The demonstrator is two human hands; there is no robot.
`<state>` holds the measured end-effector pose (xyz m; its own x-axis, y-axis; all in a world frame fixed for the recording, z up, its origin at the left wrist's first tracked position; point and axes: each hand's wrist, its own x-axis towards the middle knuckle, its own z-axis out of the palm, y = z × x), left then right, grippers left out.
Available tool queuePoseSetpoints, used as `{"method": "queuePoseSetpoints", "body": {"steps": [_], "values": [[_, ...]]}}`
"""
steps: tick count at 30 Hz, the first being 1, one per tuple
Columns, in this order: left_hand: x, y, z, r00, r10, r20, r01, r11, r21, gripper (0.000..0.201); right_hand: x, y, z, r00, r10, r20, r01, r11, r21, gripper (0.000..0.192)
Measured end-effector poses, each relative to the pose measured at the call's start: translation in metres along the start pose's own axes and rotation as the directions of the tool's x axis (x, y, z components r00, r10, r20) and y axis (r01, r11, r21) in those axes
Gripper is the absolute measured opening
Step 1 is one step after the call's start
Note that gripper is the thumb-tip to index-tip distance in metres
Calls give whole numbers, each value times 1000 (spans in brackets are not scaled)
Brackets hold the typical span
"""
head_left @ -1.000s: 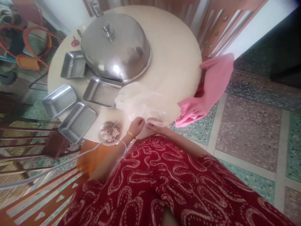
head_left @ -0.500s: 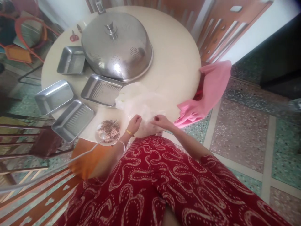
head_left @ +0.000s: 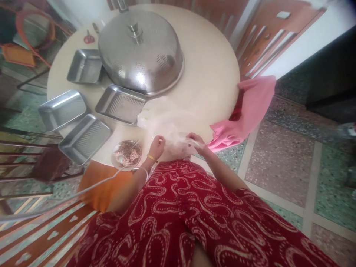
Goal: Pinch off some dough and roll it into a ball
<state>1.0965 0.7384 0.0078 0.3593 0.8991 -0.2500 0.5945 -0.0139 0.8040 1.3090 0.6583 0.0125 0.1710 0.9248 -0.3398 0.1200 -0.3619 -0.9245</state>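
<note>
A thin, clear plastic bag [head_left: 167, 120] lies crumpled at the near edge of the round cream table [head_left: 207, 66]. My left hand [head_left: 157, 145] pinches the bag's near edge on the left. My right hand [head_left: 196, 142] grips the same edge on the right, and the plastic is stretched between the two hands. Just left of my left hand stands a small steel bowl [head_left: 127, 154] of brownish food with a spoon resting in it.
A large perforated steel dome lid [head_left: 140, 52] covers the table's far middle. Several empty rectangular steel trays [head_left: 85, 138] lie on the left side. A pink cloth [head_left: 246, 111] hangs over the right edge. A wooden chair [head_left: 41, 167] stands at left, on a tiled floor.
My two hands, close together a second ago, have drawn apart along the bag's edge, the right one shifting rightward. The view has drifted slightly.
</note>
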Motion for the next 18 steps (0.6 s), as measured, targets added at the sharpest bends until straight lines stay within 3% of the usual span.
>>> {"method": "queuePoseSetpoints", "body": {"steps": [3,5,8,12,15,18], "values": [[2,15,0,959,232,164,-265,940,216,34,1,-1,9,1000,-18,-18,21,973,229,18],[8,20,0,941,242,239,-313,890,333,27,4,-1,8,998,8,-60,11,954,299,17],[19,16,-3,989,59,133,-89,968,235,28,9,4,-4,976,97,-195,-40,961,275,13],[21,12,-8,983,-173,66,177,983,-56,42,0,14,-17,907,166,-388,-66,964,258,12],[16,26,-8,991,-133,33,135,990,-51,45,-22,13,-3,894,-24,-448,39,999,23,15],[12,52,-5,999,-31,29,30,999,13,36,-33,4,28,922,-304,-238,212,914,-346,24]]}}
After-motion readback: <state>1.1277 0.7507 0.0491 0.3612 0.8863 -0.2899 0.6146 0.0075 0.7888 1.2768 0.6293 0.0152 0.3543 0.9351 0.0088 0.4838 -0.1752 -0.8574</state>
